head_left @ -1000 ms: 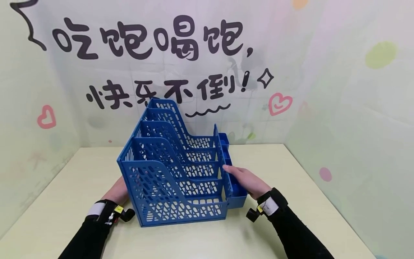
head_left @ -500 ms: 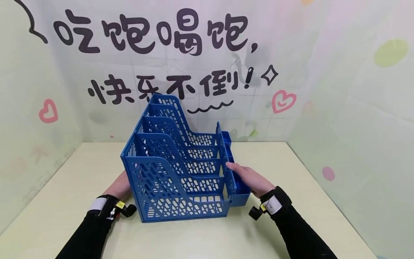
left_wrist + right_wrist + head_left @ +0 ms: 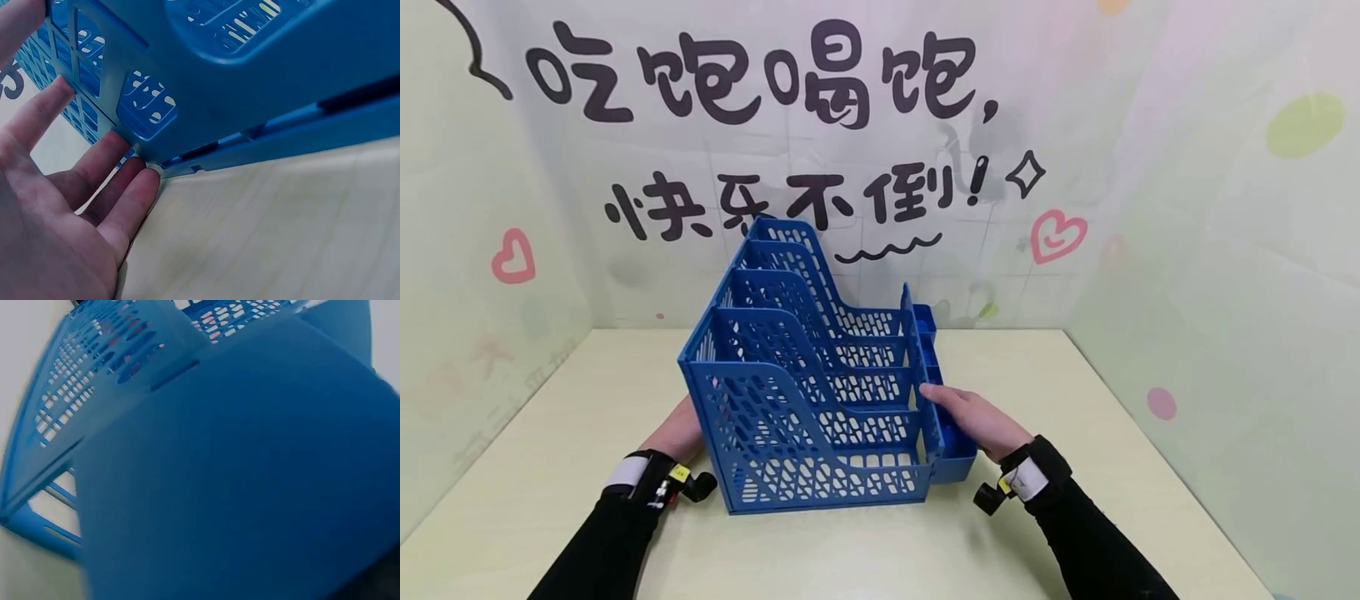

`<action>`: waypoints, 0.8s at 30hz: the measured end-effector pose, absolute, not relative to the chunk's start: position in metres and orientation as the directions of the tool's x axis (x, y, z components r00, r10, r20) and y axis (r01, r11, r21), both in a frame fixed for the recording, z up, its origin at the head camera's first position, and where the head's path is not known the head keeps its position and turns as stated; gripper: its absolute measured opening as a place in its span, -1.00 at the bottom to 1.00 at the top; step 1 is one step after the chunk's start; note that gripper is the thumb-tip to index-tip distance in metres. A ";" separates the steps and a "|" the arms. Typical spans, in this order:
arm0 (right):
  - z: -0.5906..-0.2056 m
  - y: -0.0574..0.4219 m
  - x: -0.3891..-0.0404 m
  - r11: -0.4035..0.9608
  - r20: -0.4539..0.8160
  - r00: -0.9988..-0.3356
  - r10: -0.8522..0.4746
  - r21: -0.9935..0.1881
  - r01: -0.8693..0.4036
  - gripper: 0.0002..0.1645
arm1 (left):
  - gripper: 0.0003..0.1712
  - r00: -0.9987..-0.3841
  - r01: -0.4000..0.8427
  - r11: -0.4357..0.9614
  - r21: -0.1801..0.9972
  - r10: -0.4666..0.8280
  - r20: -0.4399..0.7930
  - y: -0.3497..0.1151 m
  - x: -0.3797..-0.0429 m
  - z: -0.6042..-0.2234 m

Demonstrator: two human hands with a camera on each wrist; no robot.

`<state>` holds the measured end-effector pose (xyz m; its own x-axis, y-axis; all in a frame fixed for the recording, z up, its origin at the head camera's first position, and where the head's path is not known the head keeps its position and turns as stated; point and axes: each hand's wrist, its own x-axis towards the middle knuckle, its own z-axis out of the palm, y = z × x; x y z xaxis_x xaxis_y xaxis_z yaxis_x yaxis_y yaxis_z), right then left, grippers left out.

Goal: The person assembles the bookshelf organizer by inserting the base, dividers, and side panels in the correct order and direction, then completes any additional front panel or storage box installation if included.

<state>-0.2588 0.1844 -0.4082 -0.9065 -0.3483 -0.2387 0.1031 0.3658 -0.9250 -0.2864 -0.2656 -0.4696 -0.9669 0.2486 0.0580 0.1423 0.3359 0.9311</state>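
A blue plastic file rack with tall perforated dividers stands on the table. Along its right side runs a narrow blue compartmented tray. My right hand grips this tray, thumb over the panel's edge and the other fingers hidden behind it. The tray's plain blue wall fills most of the right wrist view. On the opposite side, my left hand touches the rack's perforated panel with spread, slightly bent fingers, some tips at its lower edge. In the head view those fingers are hidden behind the rack.
The pale table reaches back to a printed backdrop with dark lettering, and similar side walls flank it. Both wrists carry strapped cameras close to the rack's lower edges.
The head view has shifted slightly. In the last half second my right hand and the tray have moved a little down and left. My left hand and the rack look still.
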 end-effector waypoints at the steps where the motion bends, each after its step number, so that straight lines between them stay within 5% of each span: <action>1: -0.410 0.183 -0.259 0.369 -0.242 -0.906 -0.349 -0.924 0.105 0.03 | -0.22 -0.968 0.145 0.344 0.928 0.245 0.060 -0.266 -0.286 -0.469; 10: -0.415 0.183 -0.258 0.452 -0.271 -0.911 -0.311 -0.885 0.109 0.14 | -0.28 -0.963 0.133 0.290 0.948 0.265 0.055 -0.269 -0.287 -0.471; 15: -0.395 0.199 -0.263 0.637 -0.125 -0.941 -0.316 -0.763 -0.113 0.21 | -0.24 -0.954 0.143 0.261 0.955 0.294 0.062 -0.262 -0.290 -0.476; 18: -0.375 0.202 -0.279 0.689 -0.032 -0.903 -0.428 -0.659 -0.303 0.15 | -0.22 -0.956 0.138 0.251 0.958 0.286 0.063 -0.261 -0.289 -0.477; 24: -0.351 0.191 -0.317 0.709 -0.110 -0.797 -0.594 -0.539 -0.454 0.05 | -0.33 -0.965 0.143 0.289 0.947 0.254 0.068 -0.264 -0.286 -0.480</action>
<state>-0.3169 0.1912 -0.3508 -0.7971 -0.5937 -0.1100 -0.4539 0.7093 -0.5393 -0.2860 -0.2638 -0.4804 -0.9647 0.2543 0.0683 0.1432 0.2890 0.9466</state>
